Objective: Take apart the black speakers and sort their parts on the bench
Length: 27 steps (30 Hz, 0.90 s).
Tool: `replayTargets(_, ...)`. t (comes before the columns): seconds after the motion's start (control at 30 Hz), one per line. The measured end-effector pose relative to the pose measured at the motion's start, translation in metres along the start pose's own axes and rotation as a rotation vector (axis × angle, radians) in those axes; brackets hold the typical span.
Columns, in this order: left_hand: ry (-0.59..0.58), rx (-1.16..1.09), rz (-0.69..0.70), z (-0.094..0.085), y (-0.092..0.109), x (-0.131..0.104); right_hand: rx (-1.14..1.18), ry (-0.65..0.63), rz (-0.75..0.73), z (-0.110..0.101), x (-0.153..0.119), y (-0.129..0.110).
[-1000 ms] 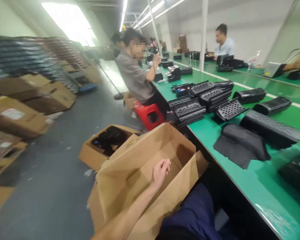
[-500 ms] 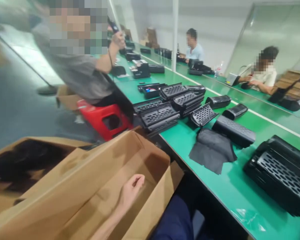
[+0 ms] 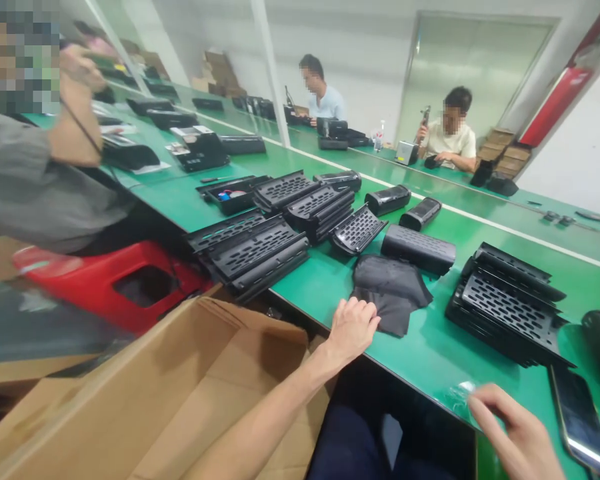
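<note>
My left hand (image 3: pixel 353 328) rests at the table's front edge, its bent fingers on the near corner of a black sheet of cloth-like material (image 3: pixel 390 287). Whether it pinches the sheet is hard to tell. My right hand (image 3: pixel 517 427) is at the lower right over the table edge, thumb and index finger apart, beside a small clear plastic scrap (image 3: pixel 461 393). Behind the sheet lies a black perforated cover (image 3: pixel 419 249). To its right is a stack of black perforated shells (image 3: pixel 510 303); more such shells (image 3: pixel 260 248) lie to the left.
An open cardboard box (image 3: pixel 180 373) stands at my left, by a red stool (image 3: pixel 145 280). A phone (image 3: pixel 583 417) lies at the right. One person in grey (image 3: pixel 30 180) sits at the left; two people work across the green table (image 3: pixel 290 293).
My left hand has moved out of the cardboard box to the black sheet on the table. My right hand has come into view. The view has turned to the right.
</note>
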<state>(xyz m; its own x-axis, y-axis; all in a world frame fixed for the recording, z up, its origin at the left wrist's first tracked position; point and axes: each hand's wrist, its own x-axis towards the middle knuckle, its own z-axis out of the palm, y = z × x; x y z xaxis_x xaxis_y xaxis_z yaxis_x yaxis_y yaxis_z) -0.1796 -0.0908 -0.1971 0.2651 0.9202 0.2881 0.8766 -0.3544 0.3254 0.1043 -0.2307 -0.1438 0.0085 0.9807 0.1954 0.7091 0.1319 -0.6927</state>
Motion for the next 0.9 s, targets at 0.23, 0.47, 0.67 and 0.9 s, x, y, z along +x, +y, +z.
replayTargets(0.23, 0.154, -0.316, -0.017, 0.003, 0.002, -0.022, 0.241, -0.143, 0.302, 0.085, 0.098, -0.030)
replayTargets(0.47, 0.265, -0.602, -0.081, -0.011, 0.002, -0.042, 0.428, -0.159, 0.267, 0.098, 0.105, -0.028)
replayTargets(0.67, -0.119, -1.318, -0.539, 0.015, 0.021, -0.122, 0.668, -0.230, 0.298, 0.070, 0.061, -0.027)
replayTargets(0.9, -0.289, -2.314, -0.513, 0.061, 0.092, -0.143, 1.066, -0.328, 0.524, 0.074, 0.022, -0.048)
